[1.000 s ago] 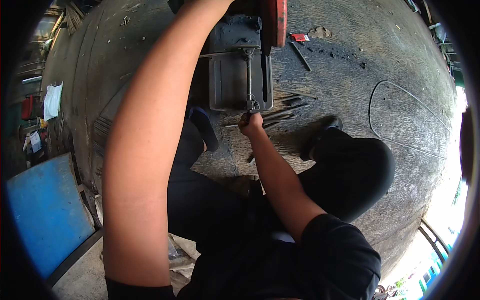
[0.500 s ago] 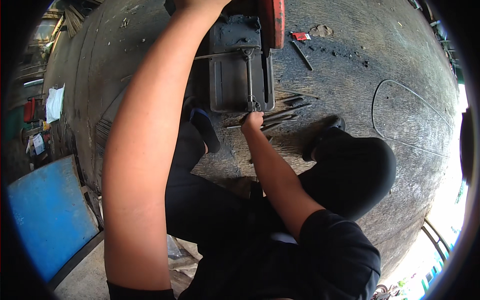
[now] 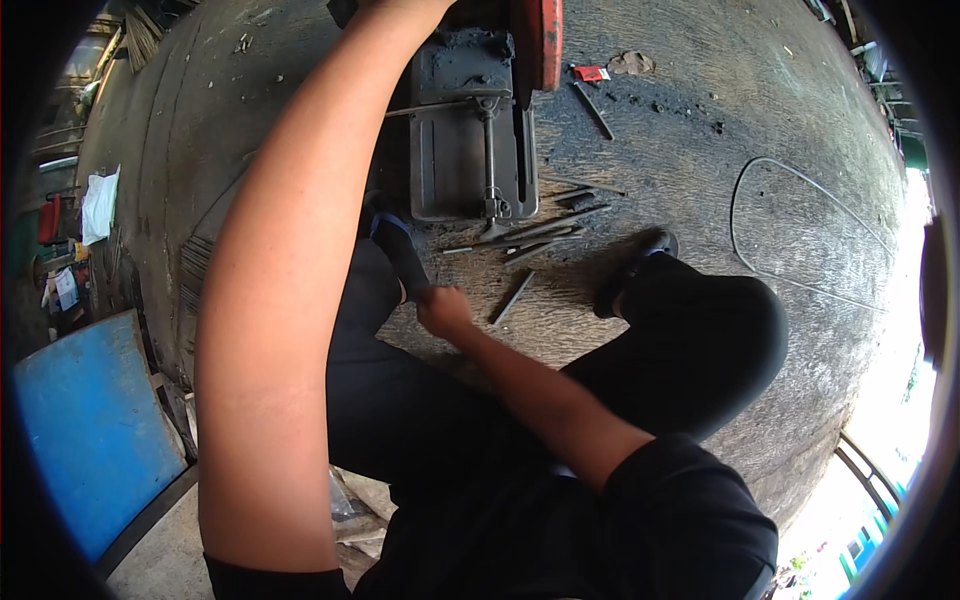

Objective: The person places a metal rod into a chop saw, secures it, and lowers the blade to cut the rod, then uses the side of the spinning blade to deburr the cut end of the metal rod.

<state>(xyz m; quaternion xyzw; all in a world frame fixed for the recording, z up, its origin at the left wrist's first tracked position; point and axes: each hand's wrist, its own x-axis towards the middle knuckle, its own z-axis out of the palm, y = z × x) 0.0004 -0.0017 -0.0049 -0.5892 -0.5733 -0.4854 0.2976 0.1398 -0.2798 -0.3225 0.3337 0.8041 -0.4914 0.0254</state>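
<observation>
A dark metal chop saw (image 3: 460,165) stands on the floor in front of me, its base carrying a clamp screw (image 3: 489,150) and its red blade guard (image 3: 551,45) at the top edge. My left hand (image 3: 408,8) reaches up beside the saw's head, with its fingers cut off by the upper edge, so its grip is hidden. Below the saw base, close to my left foot, my right hand (image 3: 443,310) is curled closed; whatever it holds, if anything, is hidden. Several dark metal rods (image 3: 545,233) lie at the base's near end, and a short rod (image 3: 513,297) lies right of that hand.
A red packet (image 3: 591,73) and another short rod (image 3: 593,110) lie right of the saw, among dark crumbs. A wire loop (image 3: 740,200) lies farther right. To the left are a blue panel (image 3: 95,430) and a white bag (image 3: 100,207). My feet flank the rods.
My right hand has left the near end of the clamp screw and moved down and left toward my left foot. The short rod now shows fully. My left arm stays raised.
</observation>
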